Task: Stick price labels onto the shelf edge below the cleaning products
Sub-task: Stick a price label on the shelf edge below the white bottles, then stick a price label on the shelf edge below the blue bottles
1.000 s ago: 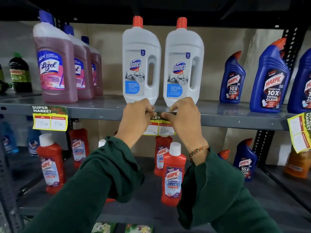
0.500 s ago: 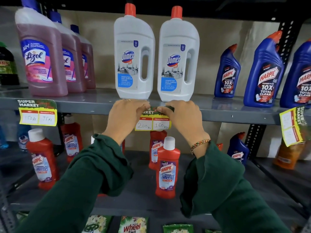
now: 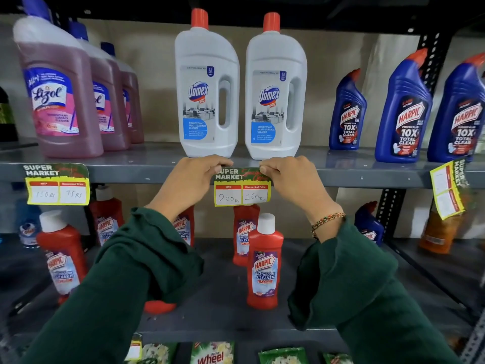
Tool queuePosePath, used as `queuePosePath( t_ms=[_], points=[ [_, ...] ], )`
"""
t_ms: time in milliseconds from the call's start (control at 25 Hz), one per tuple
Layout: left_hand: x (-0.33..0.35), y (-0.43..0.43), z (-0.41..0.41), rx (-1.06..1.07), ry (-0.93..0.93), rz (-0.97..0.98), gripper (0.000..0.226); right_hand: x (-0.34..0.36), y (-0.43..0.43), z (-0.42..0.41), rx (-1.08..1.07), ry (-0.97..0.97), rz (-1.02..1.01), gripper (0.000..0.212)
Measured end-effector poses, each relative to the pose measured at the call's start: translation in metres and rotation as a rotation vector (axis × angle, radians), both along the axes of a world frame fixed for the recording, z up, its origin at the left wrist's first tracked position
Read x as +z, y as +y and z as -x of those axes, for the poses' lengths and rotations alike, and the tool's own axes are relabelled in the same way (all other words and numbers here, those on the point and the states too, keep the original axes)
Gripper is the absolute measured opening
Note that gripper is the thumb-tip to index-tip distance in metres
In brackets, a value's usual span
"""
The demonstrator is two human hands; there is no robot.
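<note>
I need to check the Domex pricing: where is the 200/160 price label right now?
In the head view, the price label sits centre-frame on the grey shelf edge below the two Domex bottles, its top corners pressed by the left hand and right hand.

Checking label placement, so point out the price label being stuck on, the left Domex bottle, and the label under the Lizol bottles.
price label (image 3: 242, 191): head view, white price boxes.
left Domex bottle (image 3: 207, 85): head view, front body.
Lizol label (image 3: 57, 185): head view, centre.

Bare shelf edge (image 3: 131, 174) open left of middle price label (image 3: 242, 187), up to left price label (image 3: 57, 184). Above, blocked by Domex bottles (image 3: 207, 85). Below, red Harpic bottles (image 3: 264, 261) obstruct.
</note>
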State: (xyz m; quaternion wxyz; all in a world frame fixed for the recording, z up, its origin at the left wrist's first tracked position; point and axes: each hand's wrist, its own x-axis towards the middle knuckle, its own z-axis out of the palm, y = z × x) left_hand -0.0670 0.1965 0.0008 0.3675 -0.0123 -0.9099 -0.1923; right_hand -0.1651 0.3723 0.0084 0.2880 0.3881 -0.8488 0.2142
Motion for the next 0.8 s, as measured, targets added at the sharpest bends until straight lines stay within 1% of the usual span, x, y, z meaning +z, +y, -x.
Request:
queuePosePath(
  t_ms=[120, 200, 240, 320, 400, 480, 600, 720, 760, 800],
  points=[
    [0.008, 0.002, -0.006, -0.004, -0.104, 0.044, 0.032, -0.008, -0.002, 0.001, 0.032, 0.035, 0.024, 0.024],
    [0.009, 0.010, -0.007, 0.002, -0.156, 0.079, 0.031, -0.008, -0.001, -0.001, 0.110, -0.011, 0.117, 0.021],
    [0.008, 0.015, -0.005, 0.045, -0.132, 0.107, 0.031, -0.007, 0.001, -0.002, 0.175, -0.085, 0.217, 0.020],
    [0.001, 0.030, 0.002, 0.153, -0.018, 0.215, 0.033, -0.004, 0.011, -0.004, 0.291, -0.215, 0.442, 0.021],
    [-0.005, 0.061, 0.014, 0.175, 0.075, 0.278, 0.042, -0.004, 0.031, 0.002, 0.295, -0.184, 0.598, 0.022],
    [-0.006, 0.099, 0.033, 0.168, 0.121, 0.348, 0.048, -0.006, 0.060, 0.014, 0.196, -0.088, 0.664, 0.027],
    [-0.003, 0.160, 0.072, 0.102, 0.110, 0.422, 0.050, -0.009, 0.117, 0.042, -0.002, 0.011, 0.725, 0.037],
    [-0.001, 0.215, 0.110, 0.049, 0.098, 0.445, 0.036, -0.020, 0.175, 0.069, -0.219, 0.164, 0.723, 0.041],
    [-0.001, 0.235, 0.122, 0.036, 0.112, 0.444, 0.035, -0.025, 0.195, 0.078, -0.304, 0.190, 0.718, 0.043],
    [-0.002, 0.252, 0.132, 0.029, 0.119, 0.444, 0.038, -0.029, 0.212, 0.087, -0.381, 0.177, 0.719, 0.044]
  ],
)
